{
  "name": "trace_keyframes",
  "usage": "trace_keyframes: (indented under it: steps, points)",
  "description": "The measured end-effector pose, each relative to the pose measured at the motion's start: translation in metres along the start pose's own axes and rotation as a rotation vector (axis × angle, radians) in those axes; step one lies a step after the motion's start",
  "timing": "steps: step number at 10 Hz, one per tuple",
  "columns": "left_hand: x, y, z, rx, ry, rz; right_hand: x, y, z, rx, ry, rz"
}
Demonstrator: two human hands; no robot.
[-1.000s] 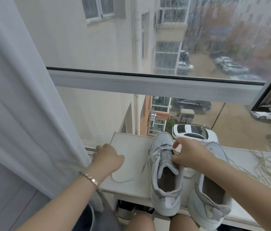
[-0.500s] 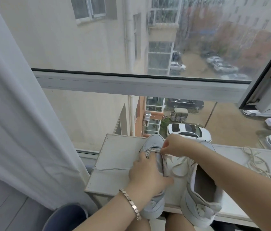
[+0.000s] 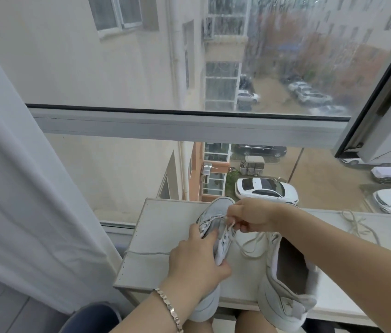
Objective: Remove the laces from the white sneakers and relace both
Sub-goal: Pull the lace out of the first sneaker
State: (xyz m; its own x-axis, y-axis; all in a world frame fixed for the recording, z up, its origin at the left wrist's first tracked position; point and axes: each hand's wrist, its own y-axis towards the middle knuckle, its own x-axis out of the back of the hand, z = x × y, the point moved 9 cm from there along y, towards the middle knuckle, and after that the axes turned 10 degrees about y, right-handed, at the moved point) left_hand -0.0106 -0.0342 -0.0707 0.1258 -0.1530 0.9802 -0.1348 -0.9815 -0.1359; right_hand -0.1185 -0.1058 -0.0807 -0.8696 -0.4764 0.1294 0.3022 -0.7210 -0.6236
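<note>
White low-top sneaker (image 3: 216, 209) on pale flat board (image 3: 150, 227), middle, toe toward far edge by window, heel overhanging near edge. Left hand (image 3: 195, 265), fingers curled, grips its upper at eyelet row. Right hand (image 3: 253, 216) above toe, fingertips pinching thin white lace (image 3: 249, 246); lace slack, looping rightward. Second white sneaker (image 3: 285, 287) just right, heel past near edge, opening up. Loose lace bundle (image 3: 357, 227) toward far right edge. Metal link bracelet (image 3: 168, 306) on left wrist.
</note>
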Motion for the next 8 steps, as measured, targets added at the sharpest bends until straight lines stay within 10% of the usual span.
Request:
trace_keyframes:
  steps: [1, 3, 4, 5, 6, 7, 8]
  points:
    - [0.003, 0.002, 0.000, -0.013, 0.037, 0.005, -0.010, 0.000, -0.005, -0.141, 0.070, 0.086]
    - [0.001, 0.002, -0.003, -0.089, 0.113, 0.024, 0.043, -0.005, 0.039, 0.020, -0.652, -0.165]
    - [0.003, 0.006, 0.005, -0.045, 0.140, -0.003, 0.046, 0.003, 0.021, 0.027, 0.029, -0.338]
    - [0.002, 0.007, 0.013, -0.013, 0.143, 0.002, 0.036, 0.003, 0.005, -0.122, 0.143, -0.326]
    - [0.002, 0.007, 0.013, -0.025, 0.137, -0.001, 0.041, -0.013, 0.062, 0.361, -0.918, -0.478]
    - [0.002, 0.006, 0.016, -0.023, 0.126, -0.016, 0.039, -0.020, 0.080, 0.581, -1.207, -0.451]
    - [0.003, 0.006, 0.015, -0.024, 0.115, -0.024, 0.080, -0.001, 0.043, 0.192, 0.063, -0.457]
